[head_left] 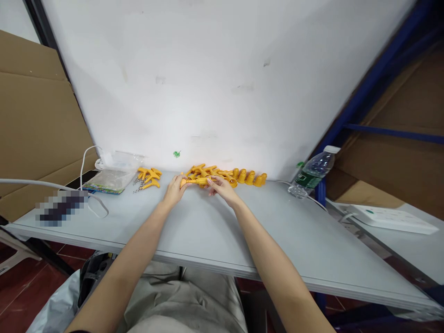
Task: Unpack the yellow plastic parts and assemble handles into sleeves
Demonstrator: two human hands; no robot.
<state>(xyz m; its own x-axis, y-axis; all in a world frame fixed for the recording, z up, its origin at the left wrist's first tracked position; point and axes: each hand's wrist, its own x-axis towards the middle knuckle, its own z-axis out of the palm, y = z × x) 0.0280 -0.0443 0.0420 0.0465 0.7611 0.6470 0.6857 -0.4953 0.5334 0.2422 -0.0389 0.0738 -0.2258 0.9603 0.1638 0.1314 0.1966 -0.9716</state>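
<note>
Both my hands hold a slender yellow plastic piece (199,181) level, just above the table. My left hand (174,188) is closed round its left end. My right hand (222,188) pinches it near the right end with thumb and fingers. Its exact kind is hard to make out, as my fingers hide both ends. Right behind it lies a heap of yellow branched handles (201,169). Several yellow cup-shaped parts (249,177) stand in a row to the right. Left of my hands rest a few yellow handles with metal spiral-like ends (150,175).
A clear plastic bag (111,178) and white cables (99,201) lie at the left, beside a blurred dark object (60,208). A water bottle (312,173) leans at the right. Behind the grey table (204,231) rises a white panel (208,83). A power strip (391,218) lies far right.
</note>
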